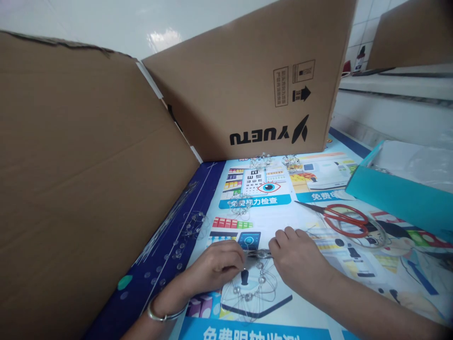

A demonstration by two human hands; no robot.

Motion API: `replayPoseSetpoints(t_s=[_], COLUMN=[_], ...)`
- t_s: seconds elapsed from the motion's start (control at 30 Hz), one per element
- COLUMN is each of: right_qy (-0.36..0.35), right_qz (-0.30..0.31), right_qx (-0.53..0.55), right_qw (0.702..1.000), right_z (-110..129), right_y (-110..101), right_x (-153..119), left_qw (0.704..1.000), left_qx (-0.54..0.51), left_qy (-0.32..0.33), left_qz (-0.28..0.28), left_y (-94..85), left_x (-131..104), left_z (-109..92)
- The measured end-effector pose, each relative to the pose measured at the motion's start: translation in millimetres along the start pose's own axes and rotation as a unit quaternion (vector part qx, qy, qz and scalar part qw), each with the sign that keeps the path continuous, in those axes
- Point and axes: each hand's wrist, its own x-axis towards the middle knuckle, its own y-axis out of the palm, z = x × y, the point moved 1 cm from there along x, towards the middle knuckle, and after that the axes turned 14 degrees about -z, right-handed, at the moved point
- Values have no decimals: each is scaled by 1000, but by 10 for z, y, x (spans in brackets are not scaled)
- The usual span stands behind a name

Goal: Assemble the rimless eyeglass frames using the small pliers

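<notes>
My left hand (221,264), with a bangle at the wrist, is pinched at the upper left of a wire-and-bead piece (248,296). Clear round beads and thin wire loops hang below the fingers on the printed sheet. To the right, my right hand (295,255) is closed around metal pliers (261,254), whose jaws point left toward my left fingertips. The handles are hidden in the fist. What exactly the left fingers pinch is too small to tell, though it looks like the wire.
Red-handled scissors (345,219) lie to the right, near a teal box (399,184). Cardboard panels (247,94) stand at the back and left. Other beaded pieces (194,224), loose beads (163,282), straight wires (164,224) and a green piece (124,282) lie around.
</notes>
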Motion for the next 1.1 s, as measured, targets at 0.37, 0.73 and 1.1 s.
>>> replayPoseSetpoints(t_s=[0.37,0.73,1.1], right_qy=[-5,7,10], right_qz=[-18,-18,-21], right_qx=[-9,2,-11], right_qw=[1000,1000,1000], right_z=[-2,-1,17], right_y=[34,73,56], right_x=[-14,-12,-10], left_qw=[999,987,979], left_qx=[-12,58,126], left_qy=[-6,-98,-74], left_qz=[-36,-110,-139], left_y=[1,129,163], left_x=[6,-31,53], left_z=[36,128,112])
